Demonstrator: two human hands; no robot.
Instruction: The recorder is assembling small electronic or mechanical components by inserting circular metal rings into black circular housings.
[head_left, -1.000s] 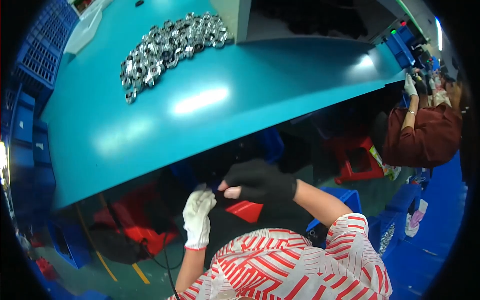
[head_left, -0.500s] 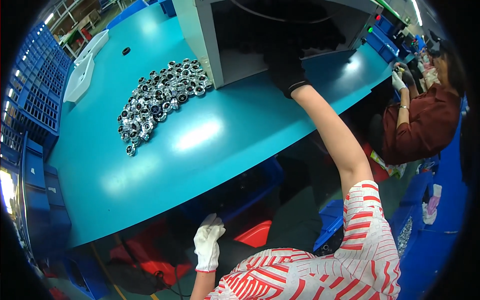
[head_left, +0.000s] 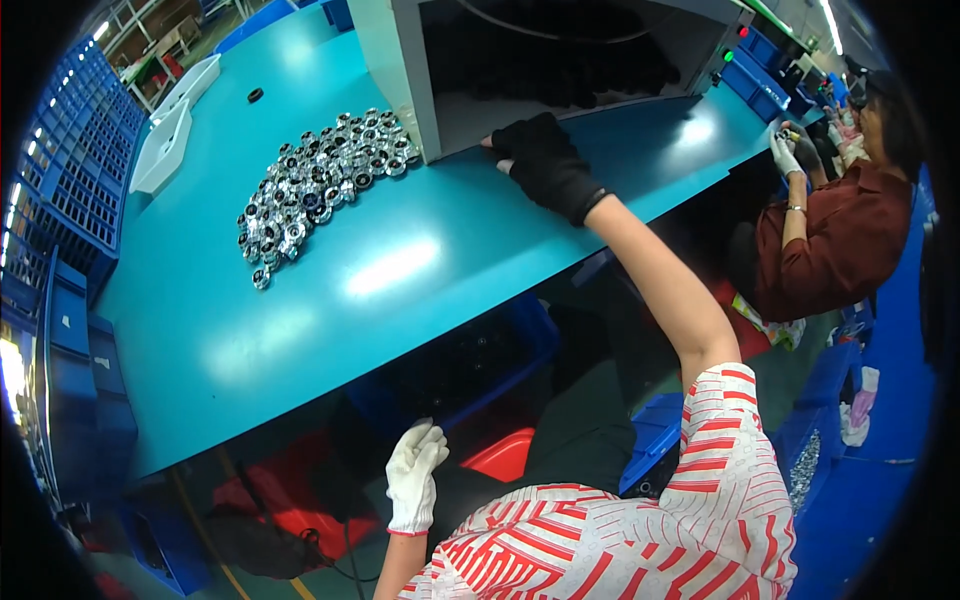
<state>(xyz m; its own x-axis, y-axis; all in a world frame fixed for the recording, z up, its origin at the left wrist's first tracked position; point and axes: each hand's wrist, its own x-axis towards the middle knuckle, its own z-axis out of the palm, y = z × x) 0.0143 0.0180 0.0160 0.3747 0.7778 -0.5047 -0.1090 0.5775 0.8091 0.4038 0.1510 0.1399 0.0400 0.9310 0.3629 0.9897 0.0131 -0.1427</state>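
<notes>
The right hand (head_left: 545, 168) bends before the grey box (head_left: 408, 90), right of the metal parts (head_left: 325, 175) on the turquoise table (head_left: 480, 232), and the left hand (head_left: 413, 478) is half curled off its near edge, both contents impossible to tell.

Teal tabletop (head_left: 200, 330), silver-and-black parts (head_left: 318, 183), black glove (head_left: 550, 172), white glove (head_left: 411, 487), red-and-white striped shirt (head_left: 625, 533)

Metal parts (head_left: 318, 178) lie heaped on the counter (head_left: 480, 235); my right hand (head_left: 545, 168) is near the grey box (head_left: 400, 85), my left hand (head_left: 414, 475) closer to me.
</notes>
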